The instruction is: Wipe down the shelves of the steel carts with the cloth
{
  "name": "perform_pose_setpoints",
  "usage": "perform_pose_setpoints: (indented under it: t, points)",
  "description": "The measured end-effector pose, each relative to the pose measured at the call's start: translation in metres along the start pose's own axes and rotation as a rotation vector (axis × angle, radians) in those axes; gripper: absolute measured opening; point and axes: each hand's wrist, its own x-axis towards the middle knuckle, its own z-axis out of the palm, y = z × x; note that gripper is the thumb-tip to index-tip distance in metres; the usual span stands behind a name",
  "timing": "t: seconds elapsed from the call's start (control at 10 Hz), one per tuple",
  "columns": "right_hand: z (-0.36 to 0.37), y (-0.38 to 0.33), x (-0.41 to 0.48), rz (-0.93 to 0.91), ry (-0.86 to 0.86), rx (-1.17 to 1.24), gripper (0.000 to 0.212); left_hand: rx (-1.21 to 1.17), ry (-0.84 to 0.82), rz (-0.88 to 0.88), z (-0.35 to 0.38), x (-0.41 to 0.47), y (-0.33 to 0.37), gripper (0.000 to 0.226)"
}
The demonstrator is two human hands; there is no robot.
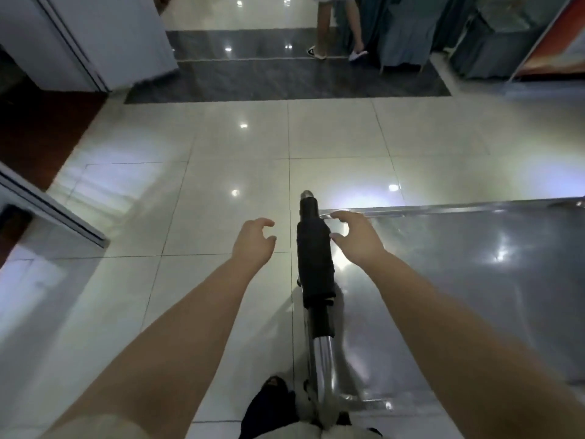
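Head view: looked down past two bare forearms onto a steel cart (443,343) and a pale tiled floor (221,147).
Cart position: stood in the right half of the frame, near corner close to the person's body, top shelf (459,264) stretching away to the right edge.
Shelf look: flat bright steel, mirror-like, with a raised rim along the far side; showed glare spots from ceiling lights and smeared grey reflections.
Handle (321,346): ran away from the camera along the shelf's left side, bare polished tube at the near end, black wrap (315,258) over the middle, silver cap at the far tip.
Left hand (253,242): hung in the air left of the handle, apart from it, fingers loosely curled, grasping nothing.
Right hand (356,237): hovered over the shelf's far-left corner, just beside the black wrap, fingers loosely bent and released; contact with the rim could not be told.
Dark shape (269,403): lay low beside the handle's base, too blurred to name.
Hidden: lower shelves and wheels lay out of sight under the top shelf; cart's right part was cropped by the frame.
Background: someone's legs (335,26) in pale shoes were cropped at the top edge, beside teal drapes (408,30).
Writing: could not be read on the reddish board (563,36) at top right, blurred and cropped.
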Motion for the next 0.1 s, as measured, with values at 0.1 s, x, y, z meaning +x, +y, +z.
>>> perform_pose_setpoints:
  t: [0.1]
  points:
    - [0.0098,-0.004,-0.0009,-0.024,0.095,0.044,0.036,0.065,-0.006,0.154,-0.0013,0.0167,0.012,0.035]
